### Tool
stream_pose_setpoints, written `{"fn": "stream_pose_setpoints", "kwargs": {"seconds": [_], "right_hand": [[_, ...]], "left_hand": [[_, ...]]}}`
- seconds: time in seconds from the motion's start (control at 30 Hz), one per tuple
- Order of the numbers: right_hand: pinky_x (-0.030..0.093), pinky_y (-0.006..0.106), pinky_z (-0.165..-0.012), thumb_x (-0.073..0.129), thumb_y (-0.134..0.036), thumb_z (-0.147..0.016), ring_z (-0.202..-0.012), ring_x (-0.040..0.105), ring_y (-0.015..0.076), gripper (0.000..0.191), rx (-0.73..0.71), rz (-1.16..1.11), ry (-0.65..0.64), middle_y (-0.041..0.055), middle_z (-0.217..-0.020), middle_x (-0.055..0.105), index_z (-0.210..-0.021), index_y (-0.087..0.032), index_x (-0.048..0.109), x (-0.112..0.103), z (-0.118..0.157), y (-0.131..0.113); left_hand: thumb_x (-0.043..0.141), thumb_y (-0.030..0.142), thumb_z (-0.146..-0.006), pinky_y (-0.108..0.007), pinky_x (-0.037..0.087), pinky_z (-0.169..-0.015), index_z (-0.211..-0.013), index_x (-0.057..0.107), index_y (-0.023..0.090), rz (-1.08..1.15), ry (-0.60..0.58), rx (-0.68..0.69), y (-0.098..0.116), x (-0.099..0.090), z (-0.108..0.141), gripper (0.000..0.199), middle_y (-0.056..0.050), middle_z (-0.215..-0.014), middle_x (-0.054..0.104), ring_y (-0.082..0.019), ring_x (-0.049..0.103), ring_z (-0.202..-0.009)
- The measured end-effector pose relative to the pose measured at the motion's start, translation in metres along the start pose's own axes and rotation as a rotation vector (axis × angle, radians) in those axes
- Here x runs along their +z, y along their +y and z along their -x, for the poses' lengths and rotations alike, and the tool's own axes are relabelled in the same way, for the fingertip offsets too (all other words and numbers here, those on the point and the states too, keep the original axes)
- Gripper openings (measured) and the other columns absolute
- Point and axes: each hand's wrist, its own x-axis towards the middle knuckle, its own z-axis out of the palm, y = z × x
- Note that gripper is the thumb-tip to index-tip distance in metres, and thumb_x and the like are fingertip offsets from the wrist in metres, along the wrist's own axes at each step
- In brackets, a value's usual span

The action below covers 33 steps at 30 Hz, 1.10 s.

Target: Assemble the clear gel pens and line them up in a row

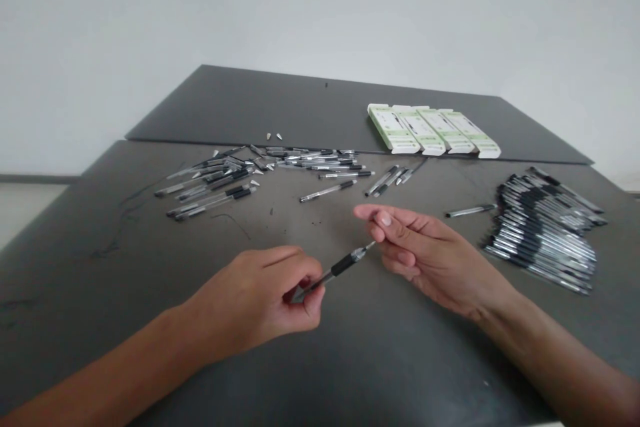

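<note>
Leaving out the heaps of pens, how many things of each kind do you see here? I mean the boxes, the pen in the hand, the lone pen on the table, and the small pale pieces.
Green-and-white boxes: 4
Pen in the left hand: 1
Lone pen: 1
Small pale pieces: 2
Total: 8

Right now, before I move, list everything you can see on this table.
White-and-green boxes: four, side by side, far side of the table.
Loose pens: many, clear and black, scattered left of centre.
Stacked pens: many, clear and black, lined up at right.
Single pen: one, clear and black, just left of the stacked pens.
Small pale pieces: two, beyond the loose pens.
Table: one, dark grey, two panels.
Held pen: one, clear with black grip, above the table.
Left hand: one, pinching the held pen.
Right hand: one, open, beside the held pen's tip.
</note>
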Motion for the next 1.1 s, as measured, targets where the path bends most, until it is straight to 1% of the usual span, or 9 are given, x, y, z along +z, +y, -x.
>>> {"fn": "stream_pose_setpoints", "kwargs": {"seconds": [0.07,0.17,0.27,0.33,0.43,0.6,0.83,0.93,1.1], "right_hand": [[0.034,0.013,-0.047,0.084,-0.037,-0.095,-0.053,0.037,0.0001,0.025,0.058,-0.122,-0.016,0.0004,-0.097,0.072,-0.117,-0.025,0.085,0.005,0.003,0.004],[0.041,0.008,-0.050,0.083,-0.035,-0.096,-0.053,0.044,-0.0021,0.019,0.130,-0.219,-0.048,0.0024,-0.111,0.080,-0.114,-0.029,0.086,0.009,0.005,0.007],[0.049,0.006,-0.059,0.081,-0.035,-0.098,-0.058,0.054,-0.0022,0.014,0.140,-0.290,-0.041,0.0016,-0.123,0.082,-0.110,-0.032,0.086,0.009,0.009,0.010],[0.051,0.005,-0.062,0.081,-0.036,-0.098,-0.060,0.056,-0.0026,0.013,0.124,-0.322,-0.020,0.0008,-0.130,0.081,-0.109,-0.033,0.086,0.010,0.011,0.012],[0.050,0.004,-0.063,0.084,-0.037,-0.096,-0.060,0.053,-0.0035,0.014,0.098,-0.320,0.000,-0.0002,-0.139,0.077,-0.109,-0.034,0.087,0.012,0.013,0.015],[0.049,0.006,-0.061,0.086,-0.041,-0.093,-0.058,0.047,-0.0033,0.015,0.099,-0.279,-0.012,0.0007,-0.144,0.075,-0.108,-0.037,0.088,0.017,0.016,0.018],[0.044,0.014,-0.054,0.085,-0.043,-0.094,-0.053,0.031,0.0022,0.011,0.060,-0.255,0.021,0.0013,-0.131,0.080,-0.103,-0.038,0.088,0.020,0.014,0.015],[0.043,0.015,-0.053,0.085,-0.042,-0.093,-0.053,0.029,0.0023,0.011,0.050,-0.241,0.007,0.0004,-0.133,0.079,-0.103,-0.039,0.088,0.020,0.014,0.015],[0.041,0.017,-0.051,0.083,-0.047,-0.094,-0.052,0.029,0.0018,0.012,0.054,-0.152,-0.004,0.0016,-0.138,0.078,-0.105,-0.042,0.088,0.021,0.018,0.017]], "left_hand": [[0.059,0.014,-0.090,-0.018,0.040,-0.056,-0.089,0.066,0.021,0.043,0.017,-0.027,0.000,0.005,0.001,0.010,0.007,-0.073,0.063,-0.006,0.057,-0.059],[0.061,0.012,-0.087,-0.017,0.039,-0.057,-0.088,0.064,0.022,0.117,0.048,-0.078,0.001,0.013,0.003,0.010,0.009,-0.072,0.062,-0.005,0.056,-0.058],[0.062,0.012,-0.085,-0.015,0.039,-0.057,-0.087,0.064,0.022,0.193,0.043,-0.112,0.005,0.019,0.004,0.010,0.010,-0.071,0.062,-0.004,0.056,-0.058],[0.062,0.012,-0.085,-0.014,0.040,-0.057,-0.087,0.065,0.022,0.225,0.040,-0.127,0.008,0.021,0.004,0.011,0.010,-0.070,0.062,-0.004,0.057,-0.057],[0.062,0.011,-0.084,-0.013,0.039,-0.055,-0.086,0.065,0.022,0.250,0.053,-0.139,0.010,0.023,0.003,0.012,0.010,-0.069,0.062,-0.003,0.056,-0.056],[0.064,0.011,-0.084,-0.015,0.039,-0.053,-0.087,0.064,0.023,0.257,0.056,-0.134,0.010,0.023,0.003,0.013,0.010,-0.069,0.063,-0.004,0.056,-0.054],[0.065,0.011,-0.084,-0.016,0.040,-0.053,-0.087,0.064,0.023,0.255,0.053,-0.138,0.010,0.024,0.004,0.013,0.010,-0.069,0.063,-0.005,0.057,-0.053],[0.064,0.011,-0.084,-0.015,0.040,-0.053,-0.087,0.064,0.023,0.265,0.050,-0.143,0.010,0.024,0.004,0.013,0.010,-0.069,0.063,-0.004,0.057,-0.053],[0.064,0.010,-0.085,-0.014,0.039,-0.053,-0.087,0.065,0.022,0.272,0.047,-0.138,0.009,0.024,0.004,0.012,0.010,-0.069,0.062,-0.003,0.057,-0.053]]}}
